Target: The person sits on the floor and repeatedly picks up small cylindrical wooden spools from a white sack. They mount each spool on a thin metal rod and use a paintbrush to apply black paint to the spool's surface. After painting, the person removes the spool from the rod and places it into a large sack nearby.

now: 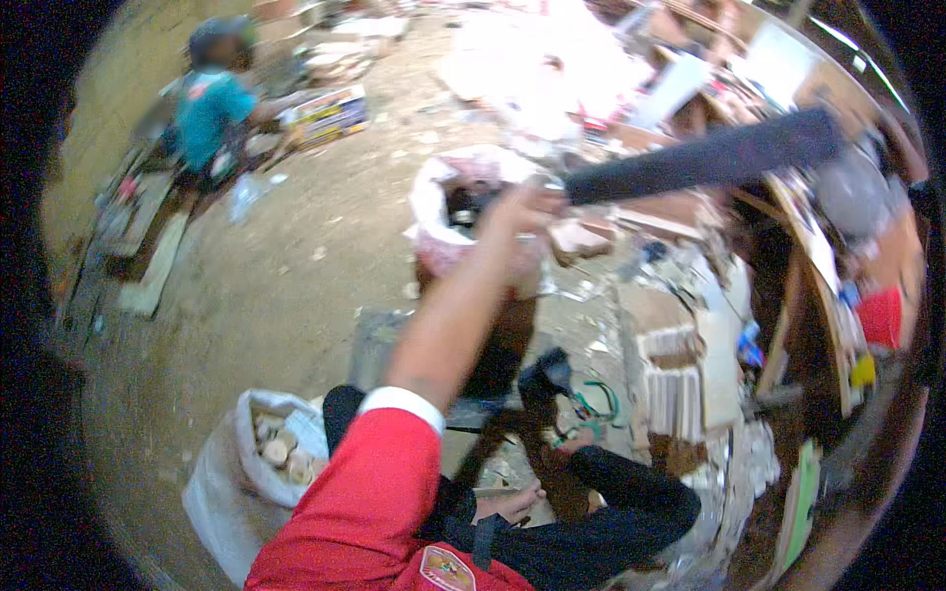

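Note:
My left arm, in a red sleeve with a white cuff, stretches forward past the middle of the view. At its end my left hand [527, 209], blurred by motion, closes round the near end of a long dark bar or tube [705, 158]. The bar points off to the right, above the clutter; its exact kind is unclear. Just beneath the hand stands an open white sack [427, 197] with dark items inside, partly hidden by the hand. My right hand is out of sight. My legs in dark trousers [611, 517] are folded below.
A white sack [222, 492] of round wooden pieces [278, 451] stands at lower left. Wood slats [675, 399] are stacked at right, near a green cord [603, 399]. Boards and a red container [880, 317] lie farther right. A person in teal [205, 118] sits at far left.

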The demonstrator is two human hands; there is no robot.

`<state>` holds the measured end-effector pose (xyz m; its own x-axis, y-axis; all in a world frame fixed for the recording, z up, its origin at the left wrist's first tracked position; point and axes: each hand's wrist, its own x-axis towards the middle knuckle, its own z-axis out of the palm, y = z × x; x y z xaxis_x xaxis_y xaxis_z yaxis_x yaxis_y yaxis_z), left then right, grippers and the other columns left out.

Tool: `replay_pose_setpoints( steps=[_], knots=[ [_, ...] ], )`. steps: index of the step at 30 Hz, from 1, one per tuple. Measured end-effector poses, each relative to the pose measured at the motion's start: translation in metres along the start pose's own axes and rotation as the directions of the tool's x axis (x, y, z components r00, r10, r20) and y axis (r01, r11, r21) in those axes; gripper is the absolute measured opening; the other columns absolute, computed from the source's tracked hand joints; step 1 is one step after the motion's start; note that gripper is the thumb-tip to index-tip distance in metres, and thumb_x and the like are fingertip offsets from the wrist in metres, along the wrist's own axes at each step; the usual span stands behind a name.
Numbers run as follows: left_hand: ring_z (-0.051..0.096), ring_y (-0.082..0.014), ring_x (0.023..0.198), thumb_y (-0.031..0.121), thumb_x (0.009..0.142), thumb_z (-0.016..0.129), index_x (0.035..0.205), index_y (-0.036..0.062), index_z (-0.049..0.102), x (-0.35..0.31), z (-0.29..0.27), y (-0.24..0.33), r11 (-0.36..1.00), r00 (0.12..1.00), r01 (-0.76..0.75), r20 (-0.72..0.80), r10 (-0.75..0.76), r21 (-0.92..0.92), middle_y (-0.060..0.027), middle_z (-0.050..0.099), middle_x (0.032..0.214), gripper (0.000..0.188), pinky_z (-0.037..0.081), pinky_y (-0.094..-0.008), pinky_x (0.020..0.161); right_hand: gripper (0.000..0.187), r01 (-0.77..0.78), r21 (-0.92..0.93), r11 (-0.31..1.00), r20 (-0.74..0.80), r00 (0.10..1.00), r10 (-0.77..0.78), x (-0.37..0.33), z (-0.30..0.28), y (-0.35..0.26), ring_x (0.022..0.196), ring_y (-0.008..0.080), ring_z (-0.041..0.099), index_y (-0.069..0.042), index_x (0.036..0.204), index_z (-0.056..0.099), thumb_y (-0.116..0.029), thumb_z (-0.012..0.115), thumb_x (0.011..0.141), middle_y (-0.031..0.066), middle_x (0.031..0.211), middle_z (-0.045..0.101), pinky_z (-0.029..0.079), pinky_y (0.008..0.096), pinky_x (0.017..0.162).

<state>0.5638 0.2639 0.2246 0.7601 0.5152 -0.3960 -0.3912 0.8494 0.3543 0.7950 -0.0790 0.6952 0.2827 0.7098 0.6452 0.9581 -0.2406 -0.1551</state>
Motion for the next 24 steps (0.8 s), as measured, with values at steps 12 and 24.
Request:
replay_pose_setpoints(
  steps=[12,24],
  knots=[
    [0.051,-0.0166,0.095,0.041,0.099,0.049,0.133,0.0117,0.060,-0.271,-0.094,0.107,0.400,0.526,-0.610,-0.029,0.850,0.684,-0.0029,0.062,0.127,0.046,0.038,-0.0285,0.087,0.069,0.258,-0.355,0.899,-0.158,0.931,-0.329,0.205,0.099,-0.223,0.117,0.0367,0.061,0.001,0.122,0.064,-0.058,0.053,0.089,0.0240,0.126,0.062,0.049,0.0400,0.098],
    [0.064,-0.0145,0.081,0.026,0.093,0.065,0.133,0.0047,0.056,-0.296,0.020,0.048,-0.200,0.433,-0.523,0.460,0.775,0.829,-0.0088,0.069,0.087,0.046,0.050,-0.0314,0.068,0.053,0.365,-0.162,0.917,-0.416,0.818,-0.398,0.151,0.125,-0.300,0.107,0.0390,0.065,0.004,0.098,0.071,-0.047,0.063,0.085,0.0260,0.111,0.067,0.051,0.0429,0.095]
  ],
)
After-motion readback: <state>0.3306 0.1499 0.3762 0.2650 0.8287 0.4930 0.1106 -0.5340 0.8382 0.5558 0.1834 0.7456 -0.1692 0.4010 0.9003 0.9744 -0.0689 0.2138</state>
